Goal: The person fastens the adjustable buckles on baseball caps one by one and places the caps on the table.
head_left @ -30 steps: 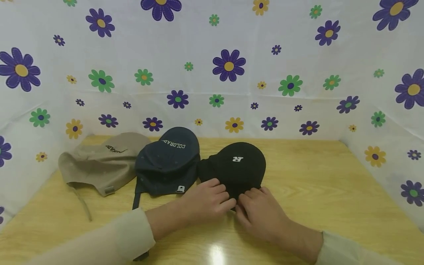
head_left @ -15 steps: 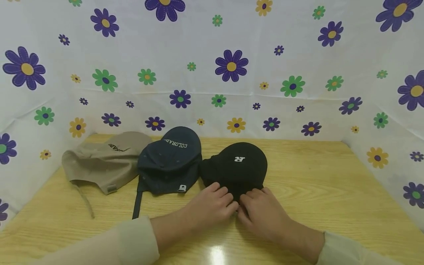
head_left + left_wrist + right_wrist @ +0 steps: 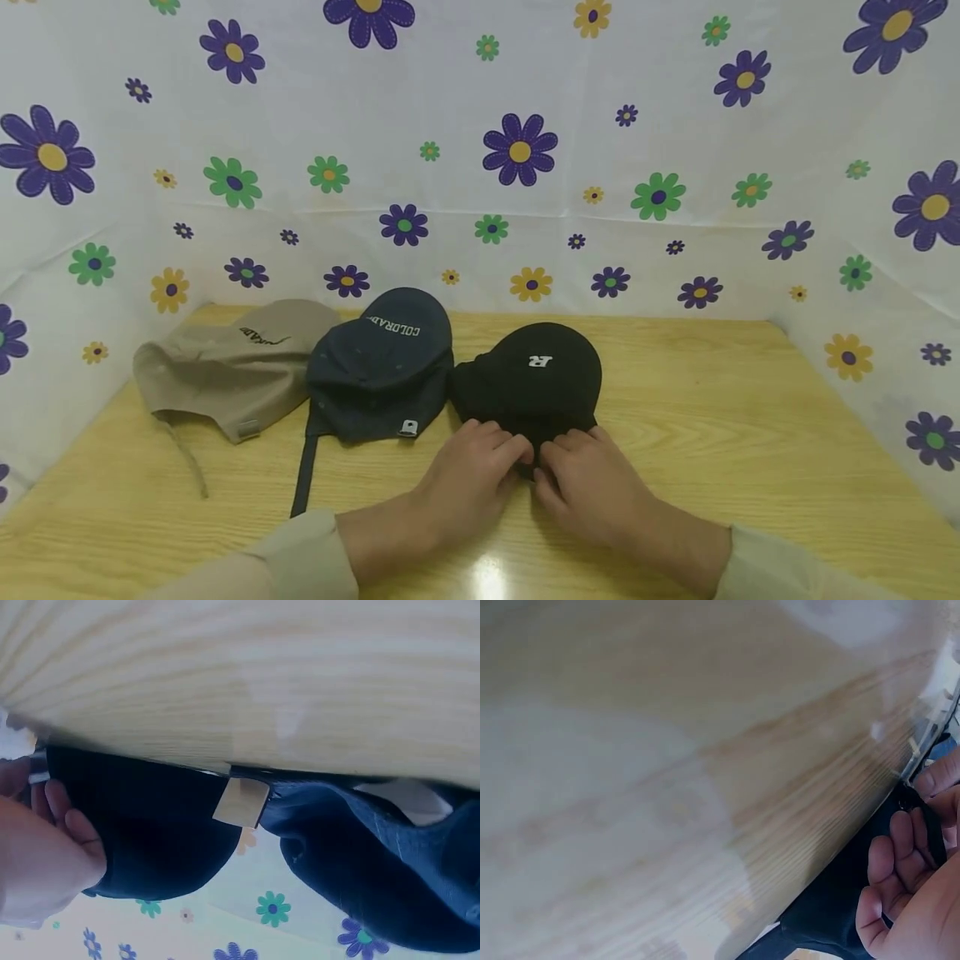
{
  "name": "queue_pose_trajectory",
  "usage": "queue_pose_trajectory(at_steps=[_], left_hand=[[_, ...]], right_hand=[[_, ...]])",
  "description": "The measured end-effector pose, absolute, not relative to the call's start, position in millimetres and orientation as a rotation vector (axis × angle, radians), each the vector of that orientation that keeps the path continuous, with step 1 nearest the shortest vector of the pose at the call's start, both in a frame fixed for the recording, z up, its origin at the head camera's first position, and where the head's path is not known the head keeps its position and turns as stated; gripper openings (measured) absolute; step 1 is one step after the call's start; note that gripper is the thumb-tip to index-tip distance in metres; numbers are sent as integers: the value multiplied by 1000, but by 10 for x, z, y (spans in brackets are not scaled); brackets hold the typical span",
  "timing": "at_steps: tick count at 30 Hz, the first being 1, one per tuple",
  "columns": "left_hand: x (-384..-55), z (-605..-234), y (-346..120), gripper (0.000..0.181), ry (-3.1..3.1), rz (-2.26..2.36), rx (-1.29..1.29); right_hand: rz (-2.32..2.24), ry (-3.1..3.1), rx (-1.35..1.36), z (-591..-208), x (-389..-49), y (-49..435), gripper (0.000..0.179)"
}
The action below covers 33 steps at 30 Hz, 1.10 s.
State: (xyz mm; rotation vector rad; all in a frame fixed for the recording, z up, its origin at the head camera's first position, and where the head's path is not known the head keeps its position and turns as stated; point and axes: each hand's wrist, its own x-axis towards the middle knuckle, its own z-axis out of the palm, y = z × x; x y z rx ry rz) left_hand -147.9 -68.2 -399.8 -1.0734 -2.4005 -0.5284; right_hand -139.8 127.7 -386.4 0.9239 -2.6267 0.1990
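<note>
A black cap (image 3: 551, 383) with a white letter R lies on the table in the head view, its strap end towards me. My left hand (image 3: 472, 467) pinches the near edge at the strap, fingers curled. Right beside it, my right hand (image 3: 596, 483) grips the same edge. The right wrist view shows the fingers of that hand (image 3: 907, 877) curled about a dark strap (image 3: 930, 829). In the left wrist view my left hand (image 3: 52, 855) is against the black cap (image 3: 150, 825), near a small shiny piece at the edge. The fingertips are partly hidden in the head view.
A navy cap (image 3: 382, 367) lettered COLORADO lies left of the black one, its loose strap (image 3: 303, 475) trailing towards me. Further left lies a beige cap (image 3: 232, 375) with a thin hanging strap. A flower-patterned cloth (image 3: 600, 167) encloses the wooden table (image 3: 712, 400).
My left hand has drawn slightly nearer to me and turned, its fingers now more curled at the black cap's strap edge. My right hand and the caps stay nearly in place.
</note>
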Motion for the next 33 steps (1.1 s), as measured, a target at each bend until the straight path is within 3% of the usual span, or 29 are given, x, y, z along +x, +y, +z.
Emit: queue_pose_trajectory(at_steps=[12,22,27,33], left_hand=[[-1516,-3865,-636,26,-2606,-1267,-750],[-1549,-3840,-645,26,-2622,-1437,-612],[-1584,-3819,-680,27,-2677,-1243,-722],[-1607,-3804,-776,35,-2650,-469,-1078]], right_hand=[[218,-2644,925,-3837,-1406,1293,23],[207,-2686,926,-3797,-1409,1287,21],[202,-2687,909,-3794,-1412,1274,21],[251,-2693,886,-3789,-1394,1252,19]])
